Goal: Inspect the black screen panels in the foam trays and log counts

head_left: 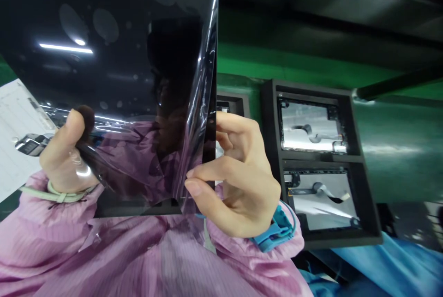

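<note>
A glossy black screen panel [114,75] fills the upper left of the head view, tilted up and mirroring lamps and the pink sleeves. Clear protective film [195,117] lies over its face and stands creased and lifted along the right side. My left hand [67,158] grips the panel's left edge, thumb on the front, other fingers mostly hidden behind. At the lower right corner, my right hand [238,181] pinches the film's edge between thumb and index finger. Its other fingers curl beside the panel's right edge, partly hidden.
To the right, a dark divided tray [362,202] holds two silvery panels [309,124] with ribbon cables, on a green work surface [401,149]. White paper [14,126] and a metallic clip-like object [32,144] lie at left. A dark bar [398,83] crosses the far right.
</note>
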`<state>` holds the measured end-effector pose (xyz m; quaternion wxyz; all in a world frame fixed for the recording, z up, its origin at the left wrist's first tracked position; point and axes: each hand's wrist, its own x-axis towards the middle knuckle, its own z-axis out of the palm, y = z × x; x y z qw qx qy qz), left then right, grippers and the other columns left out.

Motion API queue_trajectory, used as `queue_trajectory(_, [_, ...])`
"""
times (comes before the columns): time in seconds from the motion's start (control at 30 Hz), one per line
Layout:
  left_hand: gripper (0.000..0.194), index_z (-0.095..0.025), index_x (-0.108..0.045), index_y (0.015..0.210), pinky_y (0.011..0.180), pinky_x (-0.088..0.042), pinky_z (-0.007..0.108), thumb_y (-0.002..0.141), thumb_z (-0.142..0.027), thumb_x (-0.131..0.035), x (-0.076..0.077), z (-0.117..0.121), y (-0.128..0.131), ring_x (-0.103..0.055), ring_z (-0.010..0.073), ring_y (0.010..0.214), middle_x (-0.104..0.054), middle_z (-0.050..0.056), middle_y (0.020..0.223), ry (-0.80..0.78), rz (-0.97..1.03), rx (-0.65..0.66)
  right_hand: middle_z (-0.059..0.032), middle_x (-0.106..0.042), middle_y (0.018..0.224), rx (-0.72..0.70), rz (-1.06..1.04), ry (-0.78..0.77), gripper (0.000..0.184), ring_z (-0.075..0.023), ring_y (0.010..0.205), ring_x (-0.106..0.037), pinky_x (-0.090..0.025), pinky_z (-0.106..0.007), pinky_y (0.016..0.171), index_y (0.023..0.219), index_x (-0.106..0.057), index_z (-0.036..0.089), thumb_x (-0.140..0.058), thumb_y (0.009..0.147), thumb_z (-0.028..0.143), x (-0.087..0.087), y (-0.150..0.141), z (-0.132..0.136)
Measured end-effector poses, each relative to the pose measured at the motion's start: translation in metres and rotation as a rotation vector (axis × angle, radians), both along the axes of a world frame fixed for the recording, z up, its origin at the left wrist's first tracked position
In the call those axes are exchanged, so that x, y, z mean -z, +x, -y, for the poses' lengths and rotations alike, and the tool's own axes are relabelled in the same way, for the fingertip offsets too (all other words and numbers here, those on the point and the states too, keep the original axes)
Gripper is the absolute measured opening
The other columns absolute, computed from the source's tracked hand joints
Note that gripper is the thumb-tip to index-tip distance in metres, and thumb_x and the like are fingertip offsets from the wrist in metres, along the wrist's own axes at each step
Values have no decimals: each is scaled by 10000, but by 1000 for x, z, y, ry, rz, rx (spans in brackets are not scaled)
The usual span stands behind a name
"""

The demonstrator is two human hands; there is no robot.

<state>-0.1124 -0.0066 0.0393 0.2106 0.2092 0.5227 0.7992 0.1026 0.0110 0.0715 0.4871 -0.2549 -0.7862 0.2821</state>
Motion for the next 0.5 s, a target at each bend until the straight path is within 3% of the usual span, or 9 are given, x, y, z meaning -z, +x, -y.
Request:
queue_trajectory(0.17, [293,-80,-629,859,1168,-480,315,703,-255,-804,-4,-3,5,-670,82,850,-652,-60,833,59,89,80,-105,-534,1343,25,36,18,78,-294,1121,-662,-621,-551,940,816,-624,204,-618,860,141,0,2,3])
queue_trajectory(0.3, [316,-106,-639,818,1144,-522,337,699,-310,-848,2,-1,0,-665,69,784,-662,-82,800,52,94,123,-106,-527,1357,29,44,35,82,-306,1159,-654,-618,-553,950,813,-620,204,-614,864,141,0,2,4])
queue_trajectory(0.4, [272,-132,-600,776,1239,-434,379,764,-324,-793,12,-1,-8,-678,84,943,-632,-82,784,79,-30,73,-116,-520,1339,24,37,45,89,-308,1174,-646,-619,-543,932,807,-616,198,-595,882,155,-1,1,4])
queue_trajectory(0.5, [267,-141,-561,771,1278,-366,437,783,-335,-744,16,-1,-10,-625,174,1228,-591,-56,804,69,-80,-14,-133,-512,1313,53,35,75,125,-309,1183,-634,-605,-561,939,791,-612,194,-572,910,192,-2,1,4])
